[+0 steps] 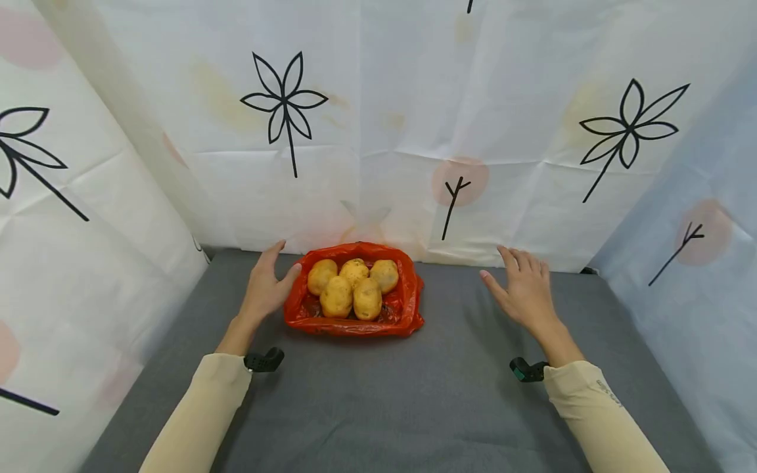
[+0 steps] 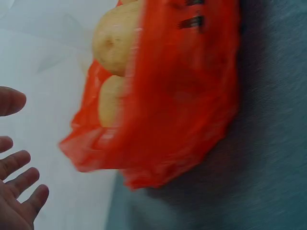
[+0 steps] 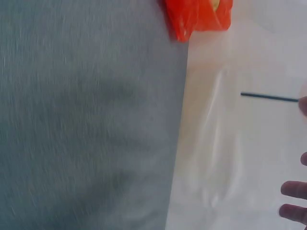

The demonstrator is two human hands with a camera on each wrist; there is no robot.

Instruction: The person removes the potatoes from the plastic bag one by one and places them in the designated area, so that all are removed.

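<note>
At the far left hangs a white cloth (image 1: 77, 282) printed with black line flowers and soft pink circles, running down along the left edge of the worktop (image 1: 402, 407). Next comes the left hand (image 1: 267, 289), raised near the worktop's back left corner, its fingers extended and thumb held apart — nothing is in its grasp. A dark band (image 1: 264, 360) sits on that wrist, just beyond the cuff of a cream sleeve (image 1: 201, 407).

Just beside the left thumb stands a red plastic bag (image 1: 412, 299), near the worktop's back edge and a little left of that edge's middle. Its mouth gapes upward in a roughly rectangular shape, and the left wrist view shows dark print on its side, with a gap between bag and fingers. Inside lie five yellow potatoes (image 1: 336, 297) — three along the back, two in front, packed close together. Behind them a pale back cloth (image 1: 378, 118) rises from the back edge, with two large flowers and a small twig over a pink circle.

Farther right, well apart from the bag, the right hand (image 1: 524, 289) hovers toward the back right corner, fingers stretched out and gripping nothing. It too wears a dark band below a cream sleeve. A bluish-white cloth (image 1: 704, 190) lines the right edge.
</note>
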